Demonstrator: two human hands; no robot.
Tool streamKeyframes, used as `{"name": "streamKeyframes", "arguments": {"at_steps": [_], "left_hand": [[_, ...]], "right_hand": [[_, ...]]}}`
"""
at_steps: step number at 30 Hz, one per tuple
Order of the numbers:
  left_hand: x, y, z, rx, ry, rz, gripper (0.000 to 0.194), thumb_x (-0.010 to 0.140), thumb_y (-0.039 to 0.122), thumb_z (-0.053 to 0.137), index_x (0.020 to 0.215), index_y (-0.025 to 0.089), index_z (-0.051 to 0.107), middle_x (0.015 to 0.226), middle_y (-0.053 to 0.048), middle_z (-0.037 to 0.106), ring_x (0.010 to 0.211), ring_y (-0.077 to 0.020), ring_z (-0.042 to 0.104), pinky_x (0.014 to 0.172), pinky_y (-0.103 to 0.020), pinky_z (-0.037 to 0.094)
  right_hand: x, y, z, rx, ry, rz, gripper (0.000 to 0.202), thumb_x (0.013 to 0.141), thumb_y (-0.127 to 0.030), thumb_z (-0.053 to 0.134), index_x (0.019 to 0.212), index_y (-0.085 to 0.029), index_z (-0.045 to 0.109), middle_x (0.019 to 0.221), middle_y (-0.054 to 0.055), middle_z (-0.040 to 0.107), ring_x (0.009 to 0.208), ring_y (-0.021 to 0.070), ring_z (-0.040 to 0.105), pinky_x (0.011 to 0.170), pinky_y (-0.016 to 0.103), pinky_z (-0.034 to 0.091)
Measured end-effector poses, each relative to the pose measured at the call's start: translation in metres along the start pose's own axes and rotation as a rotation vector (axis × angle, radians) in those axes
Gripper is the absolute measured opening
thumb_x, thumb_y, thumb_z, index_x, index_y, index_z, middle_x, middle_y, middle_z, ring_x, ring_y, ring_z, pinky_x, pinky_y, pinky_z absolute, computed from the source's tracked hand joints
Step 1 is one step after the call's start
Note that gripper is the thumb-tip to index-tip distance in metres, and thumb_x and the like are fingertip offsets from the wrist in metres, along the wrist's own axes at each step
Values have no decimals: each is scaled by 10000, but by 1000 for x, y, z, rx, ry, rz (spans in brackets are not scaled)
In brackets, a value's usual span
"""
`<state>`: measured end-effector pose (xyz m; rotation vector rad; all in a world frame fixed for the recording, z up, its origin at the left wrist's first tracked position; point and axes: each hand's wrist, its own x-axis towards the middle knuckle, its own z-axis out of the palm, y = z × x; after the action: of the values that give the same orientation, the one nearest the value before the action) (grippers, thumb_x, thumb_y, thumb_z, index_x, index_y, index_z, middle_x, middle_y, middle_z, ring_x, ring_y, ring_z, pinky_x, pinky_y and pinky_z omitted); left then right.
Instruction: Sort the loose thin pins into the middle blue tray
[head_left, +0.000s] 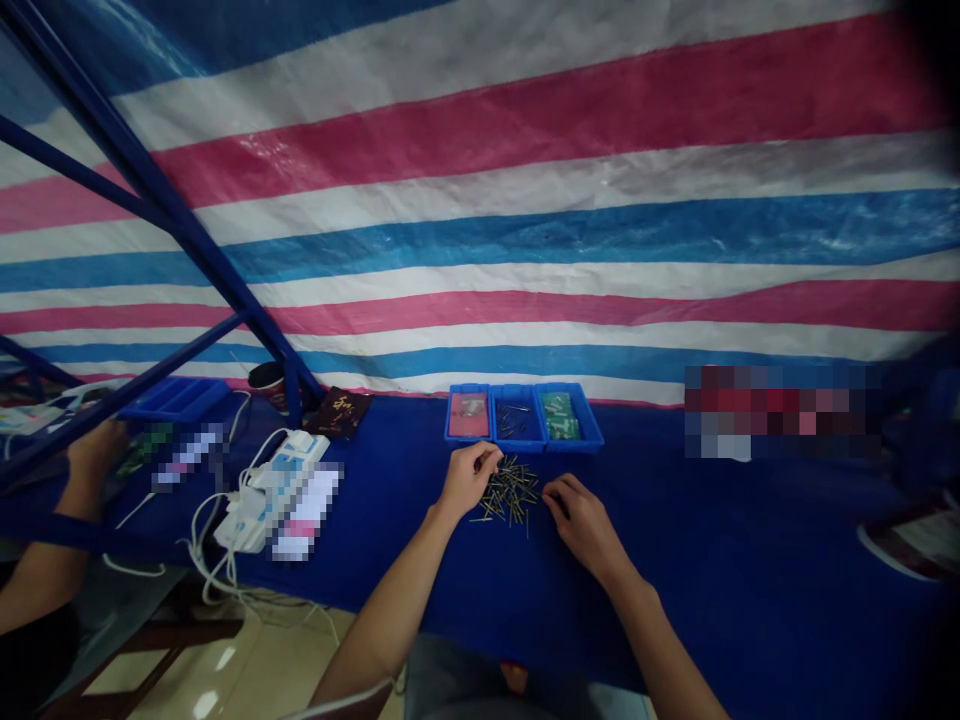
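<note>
Holding the left hand [466, 480] at the 10 o'clock edge of a loose pile of slender metal pins [511, 490], with thumb and fingertips drawn together; impossible to tell from this view about any pin pinched between. Resting the right hand [585, 522] at the pile's 3 o'clock, with fingers bent inward and tips just beside the outermost pins; again, cannot tell about a hold. Lying crisscrossed on the blue tabletop [675, 580], with strays at 5 and 8 o'clock. Facing, at 12 o'clock, a blue three-part tray [574, 446], with pink contents [470, 417] toward 11, a few similar pins [513, 420] at 12 and green-and-white packets [559, 415] toward 1.

Likely to snag when lifted, because of lying so crossed: apt to come up in clusters or drag neighbours outward. Easy to lose the strays by brushing past with a wrist. Possible, too, to bump the tray with the left knuckles, from working so near its front wall. Perhaps hard to single out by feel, given such thinness.
</note>
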<state>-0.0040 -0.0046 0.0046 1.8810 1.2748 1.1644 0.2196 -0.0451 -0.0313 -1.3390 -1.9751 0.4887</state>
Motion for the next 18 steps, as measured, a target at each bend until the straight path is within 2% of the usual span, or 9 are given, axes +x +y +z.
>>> {"name": "streamKeyframes", "arguments": {"at_steps": [6, 10, 14, 18], "left_hand": [[0, 1, -1, -16, 6, -6, 349, 966, 418, 522, 826, 147, 692, 665, -12, 665, 580, -115, 561, 599, -204, 411], [-1, 1, 0, -27, -42, 24, 302, 970, 383, 527, 919, 153, 715, 702, -21, 691, 594, -118, 574, 588, -208, 412], [-1, 0, 2, -22, -68, 19, 266, 935, 383, 586, 986, 160, 722, 735, -27, 703, 632, -134, 604, 605, -214, 431], [-1, -2, 2, 14, -61, 30, 265, 954, 351, 556, 875, 158, 719, 696, -24, 688, 608, -135, 594, 627, -224, 440]], "right_hand": [[1, -6, -9, 41, 58, 17, 182, 979, -286, 452, 873, -222, 584, 892, 77, 630, 753, 215, 635, 686, 336, 509], [13, -15, -13, 59, 75, 5, 178, 994, -264, 418, 902, -221, 564, 904, 78, 627, 789, 214, 628, 727, 334, 497], [39, -28, -10, -2, 20, -88, 178, 978, -193, 400, 889, -227, 551, 898, 61, 618, 752, 196, 615, 712, 311, 479], [58, -37, -5, -47, -64, -217, 206, 960, -122, 378, 931, -219, 558, 927, 63, 606, 768, 191, 616, 717, 296, 475]]}}
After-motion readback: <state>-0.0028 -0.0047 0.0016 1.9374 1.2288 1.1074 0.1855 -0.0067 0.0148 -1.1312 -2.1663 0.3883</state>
